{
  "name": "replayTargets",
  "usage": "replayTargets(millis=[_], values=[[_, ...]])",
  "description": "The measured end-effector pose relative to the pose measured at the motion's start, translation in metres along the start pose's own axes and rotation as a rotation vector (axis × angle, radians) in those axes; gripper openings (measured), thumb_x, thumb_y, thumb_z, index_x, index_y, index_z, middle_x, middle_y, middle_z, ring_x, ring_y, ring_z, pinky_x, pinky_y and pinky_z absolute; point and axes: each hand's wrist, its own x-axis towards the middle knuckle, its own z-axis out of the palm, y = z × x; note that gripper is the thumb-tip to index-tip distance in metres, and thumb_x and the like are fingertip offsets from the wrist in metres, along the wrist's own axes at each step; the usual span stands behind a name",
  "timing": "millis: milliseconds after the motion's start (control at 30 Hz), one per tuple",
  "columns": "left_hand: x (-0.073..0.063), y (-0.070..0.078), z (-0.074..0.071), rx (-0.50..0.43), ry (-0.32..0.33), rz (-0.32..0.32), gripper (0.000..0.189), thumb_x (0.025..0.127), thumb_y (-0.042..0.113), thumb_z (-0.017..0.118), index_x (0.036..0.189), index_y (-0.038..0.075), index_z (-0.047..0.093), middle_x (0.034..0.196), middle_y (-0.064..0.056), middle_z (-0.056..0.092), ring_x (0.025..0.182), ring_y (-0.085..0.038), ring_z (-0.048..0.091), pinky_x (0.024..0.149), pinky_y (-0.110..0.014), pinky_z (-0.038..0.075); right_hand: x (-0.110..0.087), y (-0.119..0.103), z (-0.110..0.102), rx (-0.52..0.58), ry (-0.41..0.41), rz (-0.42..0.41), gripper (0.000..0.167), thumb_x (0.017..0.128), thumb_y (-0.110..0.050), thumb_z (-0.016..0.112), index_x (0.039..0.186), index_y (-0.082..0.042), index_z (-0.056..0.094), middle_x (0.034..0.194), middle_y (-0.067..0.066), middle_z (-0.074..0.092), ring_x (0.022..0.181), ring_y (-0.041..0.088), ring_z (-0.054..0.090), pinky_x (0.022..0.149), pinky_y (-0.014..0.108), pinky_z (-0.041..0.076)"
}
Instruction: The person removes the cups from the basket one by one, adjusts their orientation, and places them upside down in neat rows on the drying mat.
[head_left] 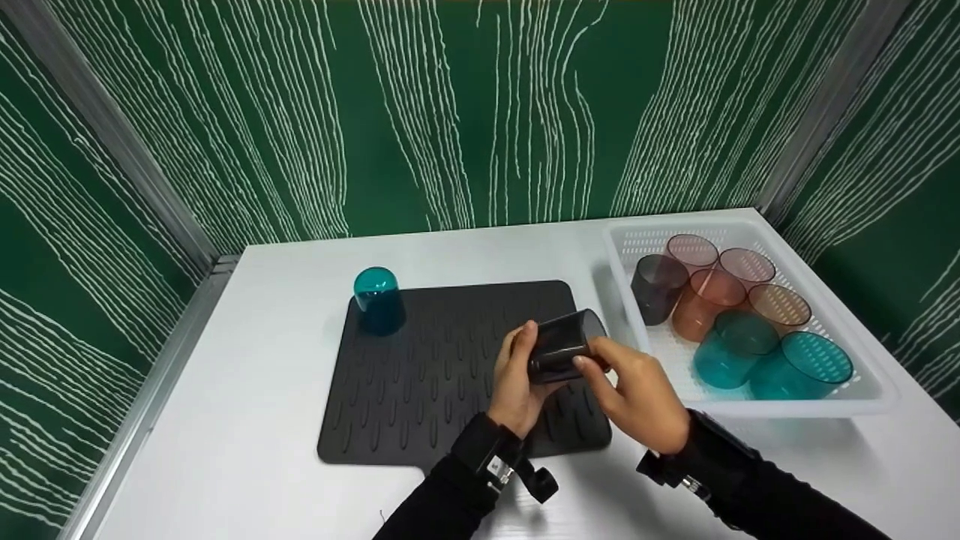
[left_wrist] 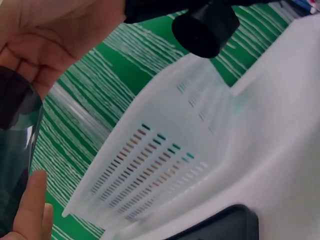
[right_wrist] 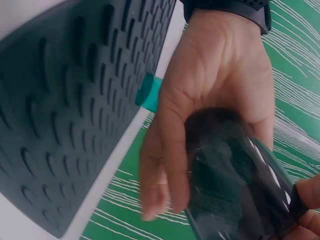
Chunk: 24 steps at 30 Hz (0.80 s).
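Observation:
In the head view, a dark grey tinted cup [head_left: 562,341] lies tilted on its side above the black mat, its mouth toward the right. My left hand [head_left: 519,375] grips it around the base end, the thumb along its upper side. At the rim, my right hand [head_left: 637,386] pinches the wall between thumb and fingers. Both wrist views show the same cup [right_wrist: 235,175] close up, held from its two ends. A teal cup [head_left: 379,300] stands upside down at the far left corner of the black ridged mat [head_left: 442,367].
To the right, a white perforated basket [head_left: 757,407] holds several upright cups: pink, orange and teal ones, plus another dark grey cup [head_left: 658,291]. The white table [head_left: 225,390] meets green, white-lined walls [head_left: 525,112] at the back and sides.

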Motion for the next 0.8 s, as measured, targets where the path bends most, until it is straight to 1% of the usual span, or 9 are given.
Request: replayTargets(millis=[67, 133, 267, 333, 500, 600, 667, 733, 800], values=[[0.001, 0.002, -0.003, 0.027, 0.013, 0.007, 0.047, 0.098, 0.041, 0.055, 0.127, 0.005, 0.046, 0.107, -0.009, 0.057, 0.089, -0.017, 0.065, 0.073, -0.034, 0.058, -0.001, 0.001, 0.004, 0.031, 0.004, 0.012, 0.015, 0.085, 0.006, 0.069, 0.089, -0.008, 0.062, 0.076, -0.005, 0.063, 0.072, 0.004, 0.059, 0.065, 0.024, 0.047], [0.003, 0.004, -0.006, 0.061, 0.013, 0.010, 0.039, 0.099, 0.037, 0.053, 0.122, 0.006, 0.048, 0.105, -0.009, 0.058, 0.087, -0.016, 0.065, 0.072, -0.032, 0.058, -0.001, 0.002, 0.007, 0.059, 0.005, 0.018, 0.015, 0.086, 0.006, 0.068, 0.088, -0.007, 0.061, 0.075, -0.007, 0.062, 0.070, 0.004, 0.057, 0.065, 0.023, 0.046], [0.005, 0.012, -0.013, 0.147, -0.013, 0.043, 0.032, 0.100, 0.031, 0.052, 0.120, 0.007, 0.048, 0.105, -0.008, 0.056, 0.087, -0.016, 0.064, 0.071, -0.031, 0.057, -0.002, 0.004, 0.012, 0.099, 0.007, 0.024, 0.015, 0.085, 0.006, 0.068, 0.085, -0.007, 0.060, 0.075, -0.007, 0.062, 0.071, 0.003, 0.057, 0.066, 0.019, 0.044], [0.006, 0.017, -0.017, 0.206, -0.035, 0.074, 0.032, 0.101, 0.029, 0.052, 0.121, 0.005, 0.047, 0.109, -0.008, 0.055, 0.092, -0.016, 0.061, 0.075, -0.032, 0.056, -0.002, 0.006, 0.013, 0.099, 0.008, 0.025, 0.016, 0.085, 0.005, 0.069, 0.084, -0.007, 0.060, 0.075, -0.007, 0.063, 0.071, 0.003, 0.057, 0.066, 0.018, 0.043], [0.012, 0.031, -0.025, 0.444, -0.076, 0.161, 0.035, 0.100, 0.025, 0.055, 0.125, 0.002, 0.045, 0.118, -0.011, 0.051, 0.101, -0.018, 0.054, 0.086, -0.029, 0.048, -0.003, 0.015, 0.017, 0.079, -0.002, 0.045, 0.019, 0.083, 0.001, 0.073, 0.078, -0.010, 0.059, 0.071, -0.010, 0.060, 0.064, 0.000, 0.048, 0.061, 0.017, 0.037], [0.016, 0.042, -0.026, 0.582, -0.085, 0.194, 0.040, 0.097, 0.026, 0.059, 0.125, 0.002, 0.045, 0.117, -0.012, 0.053, 0.098, -0.016, 0.055, 0.084, -0.028, 0.048, -0.003, 0.021, 0.020, 0.075, -0.029, 0.074, 0.017, 0.084, -0.003, 0.074, 0.078, -0.011, 0.060, 0.071, -0.010, 0.059, 0.064, 0.000, 0.049, 0.061, 0.020, 0.042], [0.021, 0.051, -0.026, 0.654, -0.082, 0.210, 0.042, 0.095, 0.027, 0.063, 0.125, 0.003, 0.046, 0.114, -0.012, 0.055, 0.095, -0.015, 0.058, 0.083, -0.028, 0.051, -0.004, 0.025, 0.021, 0.070, -0.060, 0.102, 0.014, 0.085, -0.006, 0.074, 0.082, -0.011, 0.061, 0.075, -0.010, 0.062, 0.068, 0.001, 0.055, 0.064, 0.023, 0.048], [0.025, 0.060, -0.026, 0.757, -0.083, 0.231, 0.043, 0.093, 0.028, 0.066, 0.125, 0.006, 0.047, 0.112, -0.011, 0.057, 0.092, -0.015, 0.060, 0.080, -0.028, 0.052, -0.005, 0.027, 0.022, 0.068, -0.093, 0.127, 0.012, 0.086, -0.007, 0.074, 0.090, -0.009, 0.063, 0.082, -0.007, 0.065, 0.075, 0.004, 0.062, 0.068, 0.028, 0.054], [0.030, 0.069, -0.026, 0.876, -0.079, 0.257, 0.044, 0.092, 0.030, 0.069, 0.124, 0.008, 0.049, 0.111, -0.011, 0.058, 0.091, -0.015, 0.061, 0.079, -0.029, 0.052, -0.007, 0.029, 0.021, 0.048, -0.122, 0.144, 0.016, 0.086, -0.008, 0.074, 0.100, -0.008, 0.064, 0.091, -0.004, 0.067, 0.082, 0.006, 0.065, 0.071, 0.030, 0.055]])
